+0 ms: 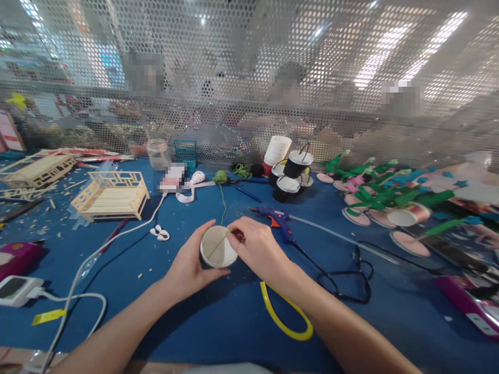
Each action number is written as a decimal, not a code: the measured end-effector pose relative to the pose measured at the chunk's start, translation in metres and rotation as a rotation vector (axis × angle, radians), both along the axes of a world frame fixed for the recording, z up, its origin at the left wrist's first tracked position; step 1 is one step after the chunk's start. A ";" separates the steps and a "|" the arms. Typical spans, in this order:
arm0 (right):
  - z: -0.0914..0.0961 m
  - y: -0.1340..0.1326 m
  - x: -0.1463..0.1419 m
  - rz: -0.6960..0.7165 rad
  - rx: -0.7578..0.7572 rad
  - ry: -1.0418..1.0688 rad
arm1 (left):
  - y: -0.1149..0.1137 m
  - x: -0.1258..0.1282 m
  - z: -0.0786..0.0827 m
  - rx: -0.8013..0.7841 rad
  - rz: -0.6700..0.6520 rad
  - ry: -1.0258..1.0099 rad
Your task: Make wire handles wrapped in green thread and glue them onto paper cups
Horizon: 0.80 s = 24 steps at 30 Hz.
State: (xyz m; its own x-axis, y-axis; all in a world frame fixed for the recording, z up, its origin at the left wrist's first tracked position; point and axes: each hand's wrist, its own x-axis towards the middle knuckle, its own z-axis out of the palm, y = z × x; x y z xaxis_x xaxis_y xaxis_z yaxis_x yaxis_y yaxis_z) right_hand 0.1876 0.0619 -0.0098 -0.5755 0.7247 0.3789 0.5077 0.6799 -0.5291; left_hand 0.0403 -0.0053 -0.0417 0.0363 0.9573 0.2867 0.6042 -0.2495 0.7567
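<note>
My left hand (189, 265) is wrapped around a white paper cup (217, 248), with the cup's round bottom turned toward me. My right hand (255, 248) pinches a strand of green yarn (223, 205) against the cup's rim. The strand lies across the cup's bottom and runs back over the blue table to a green yarn ball (220, 176). A blue hot glue gun (275, 216) lies just behind my right hand.
A yellow tube loop (286, 318) lies under my right forearm. Black cable (345, 278) coils to the right. Wooden stick furniture (111, 195) stands at left, stacked cups (286, 171) behind, green-ribboned cups (384, 200) at right. White charger and cord (23, 291) lie near left. A mesh screen (249, 78) closes the back.
</note>
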 end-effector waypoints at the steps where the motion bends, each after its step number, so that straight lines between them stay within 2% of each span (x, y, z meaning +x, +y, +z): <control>1: 0.000 0.000 0.000 0.005 -0.004 0.007 | -0.001 0.001 0.000 -0.015 0.014 -0.003; 16: -0.010 -0.002 -0.002 -0.045 0.119 -0.012 | -0.002 0.000 0.004 -0.009 0.073 0.065; 24: 0.006 0.005 0.005 0.002 -0.007 0.145 | 0.001 -0.004 0.009 -0.128 0.053 -0.225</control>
State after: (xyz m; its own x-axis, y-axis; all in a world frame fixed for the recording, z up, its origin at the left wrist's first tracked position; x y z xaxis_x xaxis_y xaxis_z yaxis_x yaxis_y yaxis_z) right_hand 0.1927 0.0666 -0.0038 -0.5163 0.7265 0.4534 0.4240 0.6769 -0.6017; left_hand 0.0368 -0.0041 -0.0329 -0.0657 0.9853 0.1580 0.4268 -0.1154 0.8969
